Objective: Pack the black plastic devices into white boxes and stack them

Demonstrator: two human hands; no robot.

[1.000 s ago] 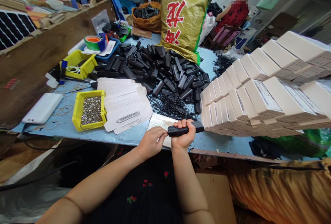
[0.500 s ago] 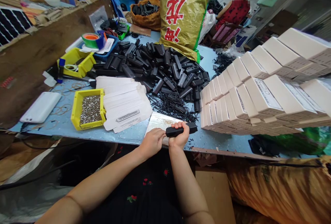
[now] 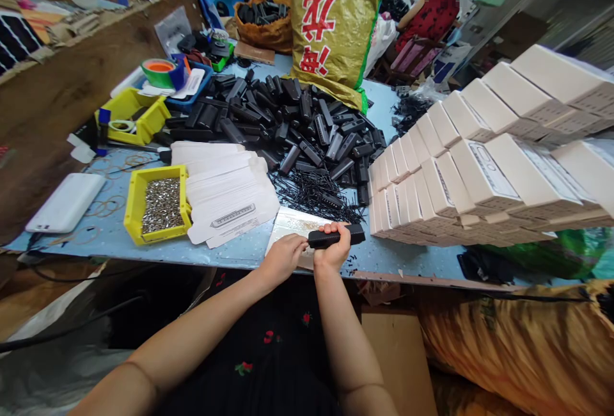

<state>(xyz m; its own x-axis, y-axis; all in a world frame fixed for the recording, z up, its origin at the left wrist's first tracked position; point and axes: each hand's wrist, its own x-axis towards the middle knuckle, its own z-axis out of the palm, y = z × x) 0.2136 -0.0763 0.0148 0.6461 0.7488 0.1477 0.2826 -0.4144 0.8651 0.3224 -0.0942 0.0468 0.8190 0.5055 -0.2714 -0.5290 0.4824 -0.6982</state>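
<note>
My right hand is wrapped round a black ribbed plastic handle, held level over the table's front edge. My left hand pinches at the handle's left end, fingers closed; what it pinches is too small to see. Under both hands lies a shiny metal plate. Just beyond are thin black pins and a big heap of black handles. A stack of flat white cartons lies to the left, beside a yellow bin of small metal screws.
Rows of closed white boxes fill the right side. A yellow printed sack stands at the back. Left are a white phone-like slab, a yellow tray with tape, a tape roll. A person in red sits behind.
The hands and handle shifted slightly left and toward the table edge; the grip is the same. The view tilted a little.
</note>
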